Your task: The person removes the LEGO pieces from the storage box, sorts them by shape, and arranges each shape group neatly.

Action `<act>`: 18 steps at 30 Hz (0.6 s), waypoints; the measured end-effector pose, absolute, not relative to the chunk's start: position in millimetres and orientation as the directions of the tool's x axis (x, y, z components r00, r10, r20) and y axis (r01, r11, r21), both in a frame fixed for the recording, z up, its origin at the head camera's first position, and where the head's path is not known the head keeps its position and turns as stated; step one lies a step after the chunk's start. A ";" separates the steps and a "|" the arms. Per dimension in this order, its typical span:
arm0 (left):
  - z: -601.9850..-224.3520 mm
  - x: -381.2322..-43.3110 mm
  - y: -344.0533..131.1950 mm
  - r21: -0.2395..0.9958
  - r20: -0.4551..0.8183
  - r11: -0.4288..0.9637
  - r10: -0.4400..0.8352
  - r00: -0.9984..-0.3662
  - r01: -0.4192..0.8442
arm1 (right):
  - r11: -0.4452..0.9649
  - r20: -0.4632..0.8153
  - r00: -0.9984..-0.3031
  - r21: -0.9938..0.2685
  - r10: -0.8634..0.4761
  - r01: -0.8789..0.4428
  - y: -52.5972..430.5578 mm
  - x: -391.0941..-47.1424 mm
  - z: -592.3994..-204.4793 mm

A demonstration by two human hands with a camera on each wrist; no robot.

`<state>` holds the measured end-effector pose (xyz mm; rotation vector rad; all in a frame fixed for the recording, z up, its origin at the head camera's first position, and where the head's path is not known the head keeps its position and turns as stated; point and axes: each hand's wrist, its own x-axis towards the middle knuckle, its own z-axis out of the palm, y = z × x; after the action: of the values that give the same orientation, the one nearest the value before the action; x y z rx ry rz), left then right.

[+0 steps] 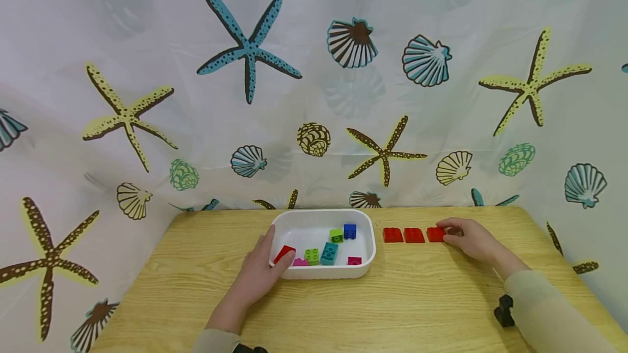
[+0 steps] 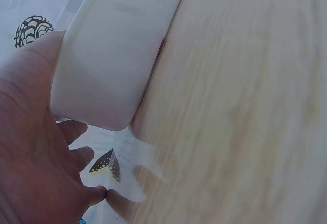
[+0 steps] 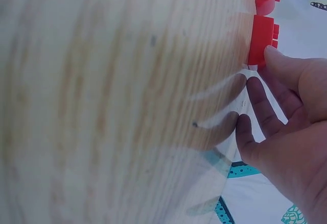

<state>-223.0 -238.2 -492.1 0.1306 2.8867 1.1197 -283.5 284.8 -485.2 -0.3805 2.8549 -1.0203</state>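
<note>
My left hand [image 1: 257, 268] grips the left end of a white tray [image 1: 328, 272], thumb at the front rim and fingers around the outer end. A red brick [image 1: 284, 253] lies in the tray beside that thumb. On the table to the tray's right, my right hand [image 1: 468, 238] pinches the rightmost red brick [image 1: 434, 234] between thumb and fingers. Two more red bricks, one in the middle [image 1: 414, 235] and one on the left [image 1: 392, 235], stand in a row with it. The right wrist view shows the right thumb against the pinched brick [image 3: 260, 40].
Inside the tray lie several other bricks, among them a teal brick [image 1: 329, 253], a lime brick [image 1: 311, 256], a blue brick [image 1: 350, 231] and a magenta brick [image 1: 354, 261]. The wooden table [image 1: 363, 315] ends at a curtain [image 1: 304, 97] printed with shells and starfish.
</note>
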 end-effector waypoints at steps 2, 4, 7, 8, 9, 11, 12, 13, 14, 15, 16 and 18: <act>-492.2 -223.1 -238.3 0.675 -0.012 0.735 0.091 -0.996 0.059 | 0.743 0.002 -0.966 -0.638 -0.260 -0.202 284.6 -283.1 -485.0; -492.1 -222.8 -238.4 0.676 -0.015 0.735 0.088 -0.996 0.055 | 0.739 0.000 -0.967 -0.646 -0.255 -0.194 284.0 -282.3 -484.6; -490.9 -221.8 -237.9 0.679 -0.014 0.732 0.089 -0.996 0.056 | 0.736 0.007 -0.969 -0.649 -0.245 -0.191 281.9 -280.1 -483.4; -490.5 -221.5 -237.8 0.679 -0.013 0.732 0.091 -0.996 0.058 | 0.738 0.016 -0.970 -0.646 -0.242 -0.195 280.5 -279.2 -482.9; -490.2 -221.2 -237.7 0.680 -0.012 0.731 0.092 -0.996 0.059 | 0.742 0.029 -0.971 -0.640 -0.236 -0.199 279.2 -278.7 -482.6; -490.9 -221.7 -237.9 0.680 -0.015 0.731 0.091 -0.996 0.057 | 0.752 0.061 -0.972 -0.623 -0.228 -0.215 276.3 -277.8 -481.5; -491.5 -222.1 -238.0 0.680 -0.016 0.731 0.090 -0.996 0.055 | 0.758 0.079 -0.972 -0.614 -0.221 -0.222 274.2 -277.2 -480.0; -492.1 -222.5 -238.1 0.681 -0.015 0.731 0.089 -0.996 0.055 | 0.762 0.096 -0.972 -0.607 -0.213 -0.226 271.6 -276.9 -478.2; -492.7 -223.1 -238.3 0.681 -0.017 0.730 0.088 -0.996 0.054 | 0.765 0.115 -0.972 -0.600 -0.207 -0.234 268.5 -276.4 -475.6; -493.1 -223.5 -238.4 0.682 -0.016 0.730 0.087 -0.996 0.053 | 0.769 0.129 -0.972 -0.594 -0.198 -0.236 265.4 -275.8 -472.7; -493.7 -224.0 -238.6 0.682 -0.018 0.730 0.086 -0.996 0.050 | 0.772 0.144 -0.970 -0.588 -0.194 -0.241 262.0 -274.9 -469.2; -493.5 -224.1 -238.6 0.682 -0.015 0.729 0.087 -0.996 0.054 | 0.772 0.169 -0.968 -0.585 -0.185 -0.250 253.0 -272.8 -461.6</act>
<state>-224.1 -238.6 -493.5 0.1175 2.8787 1.1334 -272.8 253.0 -461.6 -0.3758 3.0527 -1.0306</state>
